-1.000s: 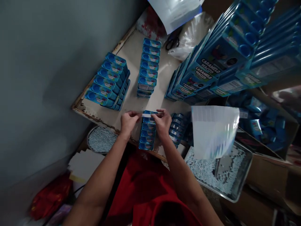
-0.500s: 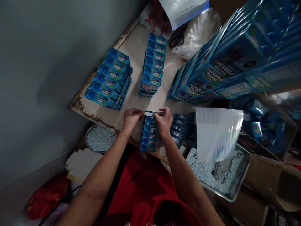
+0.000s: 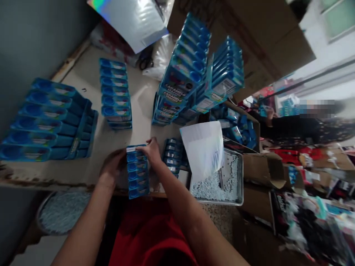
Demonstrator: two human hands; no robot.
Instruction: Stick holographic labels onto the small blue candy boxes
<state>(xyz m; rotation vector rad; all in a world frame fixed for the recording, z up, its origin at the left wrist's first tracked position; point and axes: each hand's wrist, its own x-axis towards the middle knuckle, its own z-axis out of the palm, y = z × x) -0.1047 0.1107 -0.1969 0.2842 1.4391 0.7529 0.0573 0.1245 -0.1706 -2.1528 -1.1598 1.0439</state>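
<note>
From near box row [image 3: 138, 173], I had a lane over the tbl [image 3: 142, 127] at 12 o'clock; mid row [image 3: 115, 90] blocked 11, tall stack [image 3: 180, 79] 1, L hand [image 3: 113, 164] 9.

The near row of candy boxes [image 3: 138, 179] before you is bright blue, each top marked with a blue oval, and the strip [image 3: 131, 149] on its far end is white. Your clothing [image 3: 146, 229] is red. To your left, the larger box block [image 3: 41, 122] repeats that blue, with green patches and pale lettering. The tabletop [image 3: 141, 135] is off-white. On the right, your hanging sheet [image 3: 201, 147] is silvery white; the far sheet [image 3: 135, 22] has a rainbow-tinted left corner.
</note>
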